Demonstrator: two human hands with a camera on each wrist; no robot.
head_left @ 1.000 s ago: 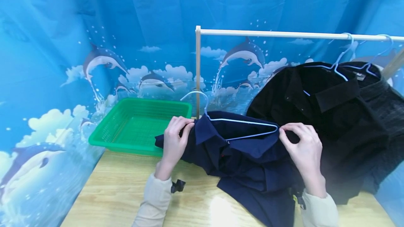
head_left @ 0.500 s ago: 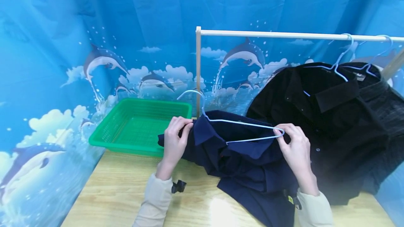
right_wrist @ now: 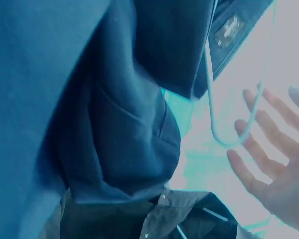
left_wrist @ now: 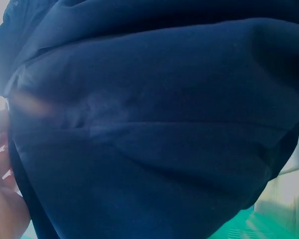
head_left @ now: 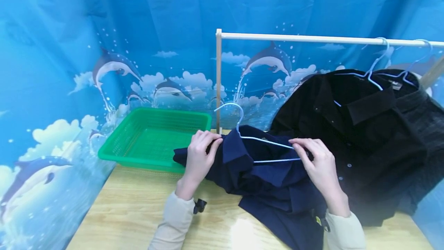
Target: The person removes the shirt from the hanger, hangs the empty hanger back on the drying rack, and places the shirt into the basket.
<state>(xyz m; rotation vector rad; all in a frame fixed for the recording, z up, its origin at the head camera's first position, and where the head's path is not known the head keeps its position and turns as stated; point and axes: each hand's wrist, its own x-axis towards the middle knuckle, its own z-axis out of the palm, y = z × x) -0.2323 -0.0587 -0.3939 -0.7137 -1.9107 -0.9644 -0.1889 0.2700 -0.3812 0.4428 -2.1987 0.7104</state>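
A navy collared shirt (head_left: pixel 267 196) lies bunched over the table, its collar spread round a light-blue wire hanger (head_left: pixel 277 160). My left hand (head_left: pixel 202 155) pinches the shirt's left shoulder between thumb and fingers; the hanger's left arm is hidden inside the cloth. With thumb and forefinger, my right hand (head_left: pixel 319 161) holds the hanger near its right end, which sticks out of the collar opening. The hook points up and to the left. In the right wrist view, the hanger's rounded end (right_wrist: pixel 226 143) crosses in front of my fingers (right_wrist: pixel 261 169), and a collar label (right_wrist: pixel 229 32) shows.
Behind my left hand stands a green plastic basket (head_left: pixel 152 167). A wooden rack (head_left: pixel 295 38) runs along the back; black shirts (head_left: pixel 367 138) hang at its right on blue hangers, close beside my right hand. A dolphin-print curtain (head_left: pixel 173 49) backs the wooden table (head_left: pixel 114 203).
My right hand has shifted left from the navy shirt's right shoulder and now holds the hanger. The hook has swung slightly left, then right. My left hand has moved a little right, keeping its pinch.
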